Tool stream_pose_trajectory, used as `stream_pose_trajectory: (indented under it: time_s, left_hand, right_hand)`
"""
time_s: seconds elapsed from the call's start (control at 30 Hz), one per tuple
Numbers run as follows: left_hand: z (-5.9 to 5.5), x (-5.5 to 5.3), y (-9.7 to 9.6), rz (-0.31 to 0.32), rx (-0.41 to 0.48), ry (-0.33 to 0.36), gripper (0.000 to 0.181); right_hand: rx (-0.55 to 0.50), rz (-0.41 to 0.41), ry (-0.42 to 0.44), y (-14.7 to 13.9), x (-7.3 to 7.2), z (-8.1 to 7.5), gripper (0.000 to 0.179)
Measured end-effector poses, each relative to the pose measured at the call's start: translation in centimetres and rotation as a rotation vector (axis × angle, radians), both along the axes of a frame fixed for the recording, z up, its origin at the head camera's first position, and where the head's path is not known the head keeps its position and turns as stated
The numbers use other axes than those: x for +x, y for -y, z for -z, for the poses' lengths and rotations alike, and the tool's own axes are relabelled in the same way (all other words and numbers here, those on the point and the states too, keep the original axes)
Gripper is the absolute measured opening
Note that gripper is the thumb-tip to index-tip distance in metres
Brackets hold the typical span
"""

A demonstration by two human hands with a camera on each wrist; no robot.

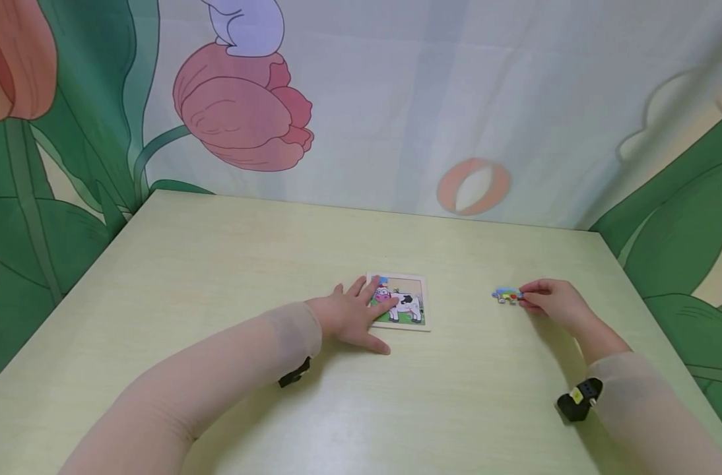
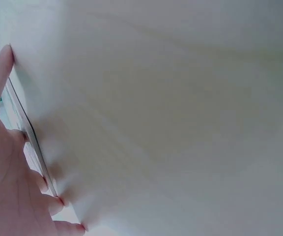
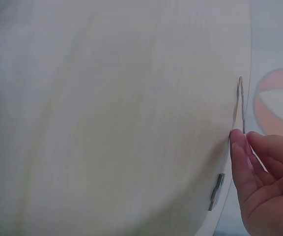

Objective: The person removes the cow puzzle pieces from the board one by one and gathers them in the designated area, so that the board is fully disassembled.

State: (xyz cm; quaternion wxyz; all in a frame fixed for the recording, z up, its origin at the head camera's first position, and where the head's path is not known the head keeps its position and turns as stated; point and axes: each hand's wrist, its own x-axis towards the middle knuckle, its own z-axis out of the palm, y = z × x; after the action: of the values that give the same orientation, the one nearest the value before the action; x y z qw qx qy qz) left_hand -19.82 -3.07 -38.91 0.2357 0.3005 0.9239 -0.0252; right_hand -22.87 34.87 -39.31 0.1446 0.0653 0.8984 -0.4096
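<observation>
- One square, pale-framed cow puzzle [image 1: 408, 305], partly hidden by the left hand [image 1: 350, 316], fingers spread
- Right hand [image 1: 558, 305] pinching a small multicoloured jigsaw piece [image 1: 506, 295], picture indistinct

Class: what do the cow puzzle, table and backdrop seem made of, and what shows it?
Cow puzzle: probably wood, printed face; pale, plain rim.
Table: wood or wood-look laminate, smooth; faint grain, soft shine.
Backdrop: probably cloth, matt, printed; soft folds.
</observation>
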Motion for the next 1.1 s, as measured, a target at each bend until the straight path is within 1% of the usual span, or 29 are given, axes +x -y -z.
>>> stream_pose_trajectory:
  time_s: [0.13, 0.23, 0.4, 0.43, 0.5, 0.57, 0.63, 0.67, 0.7, 0.73, 0.83, 0.97, 1.1]
  left_hand:
    - [0.2, -0.2, 0.1, 0.008, 0.005, -0.004, 0.092]
    - [0.3, -0.3, 0.1, 0.021, 0.007, -0.010, 0.091]
    - [0.1, -0.2, 0.3, 0.029, 0.021, -0.008, 0.090]
    - [0.1, -0.1, 0.3, 0.029, 0.025, -0.008, 0.090]
    - [0.1, 0.0, 0.5, 0.030, 0.033, -0.013, 0.089]
    - [0.1, 0.3, 0.7, 0.028, 0.039, -0.014, 0.087]
    - [0.1, 0.5, 0.9, 0.022, 0.043, -0.016, 0.085]
    - [0.1, 0.7, 1.0, 0.019, 0.045, -0.017, 0.085]
    - [0.1, 0.8, 1.0, 0.016, 0.045, -0.019, 0.085]
    - [0.1, 0.9, 1.1, 0.012, 0.045, -0.020, 0.085]
    - [-0.1, 1.1, 1.3, 0.006, 0.034, -0.017, 0.085]
    - [-0.4, 1.4, 1.3, 0.002, 0.011, 0.001, 0.084]
    - [-0.6, 1.5, 1.4, 0.009, 0.003, -0.002, 0.084]
  right_hand:
    - [0.061, -0.024, -0.032, -0.1, 0.1, -0.3, 0.032]
    - [0.065, -0.009, -0.060, -0.2, 0.3, -0.7, 0.033]
    - [-0.020, 0.030, -0.123, -0.4, 0.2, -1.0, 0.036]
    - [-0.054, 0.057, -0.130, -0.4, 0.1, -1.0, 0.037]
    - [-0.113, 0.080, -0.140, -0.2, 0.0, -0.8, 0.038]
    - [-0.149, 0.080, -0.134, 0.2, 0.0, -0.8, 0.040]
    - [-0.175, 0.066, -0.120, 0.9, 0.1, -0.7, 0.041]
    - [-0.174, 0.032, -0.113, 1.4, 0.1, -0.7, 0.042]
    - [-0.184, 0.020, -0.103, 1.9, 0.2, -0.7, 0.042]
    - [-0.180, -0.010, -0.095, 2.4, 0.3, -0.8, 0.043]
    - [-0.199, -0.058, -0.079, 4.1, 0.3, -0.7, 0.043]
    - [-0.238, -0.114, -0.060, 6.6, 0.0, -0.3, 0.041]
    - [-0.252, -0.148, -0.038, 9.6, -0.6, -0.1, 0.037]
